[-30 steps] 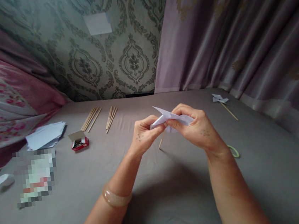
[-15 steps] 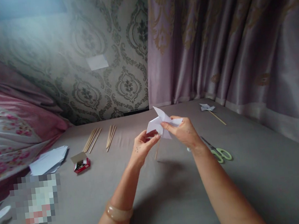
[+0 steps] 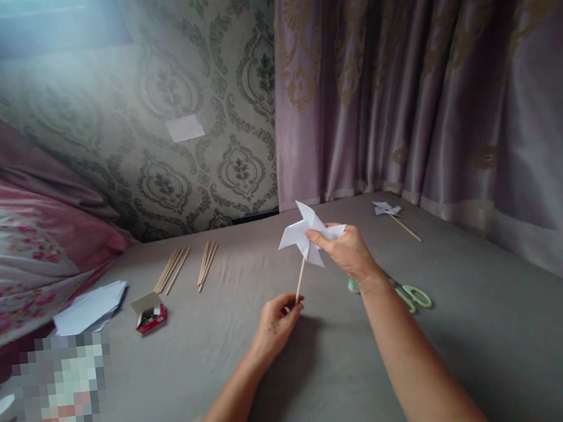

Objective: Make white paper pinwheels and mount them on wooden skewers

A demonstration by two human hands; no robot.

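A white paper pinwheel [image 3: 296,235] on a thin wooden stick [image 3: 300,279] is held up over the grey cloth. My right hand [image 3: 345,252] pinches the pinwheel near its centre, thumb in front, with one blade poking out past the fingers. Lower down, my left hand [image 3: 279,325] is closed around the bottom part of the stick. Behind my right wrist lie scissors [image 3: 415,296] with light green handles, partly hidden by the forearm. A small green-and-white object [image 3: 353,286] shows beside that wrist, its kind unclear.
Another paper pinwheel [image 3: 388,209] lies at the back right. Two bundles of wooden sticks [image 3: 172,271] rest at the back left. Nearer are an open red box [image 3: 150,315] of small items and a stack of white paper [image 3: 90,309]. Curtains [image 3: 323,133] border the grey surface.
My left hand has left the paper blades, moved down and closed on the lower stick. My right hand keeps its pinch on the pinwheel. The view has shifted slightly.
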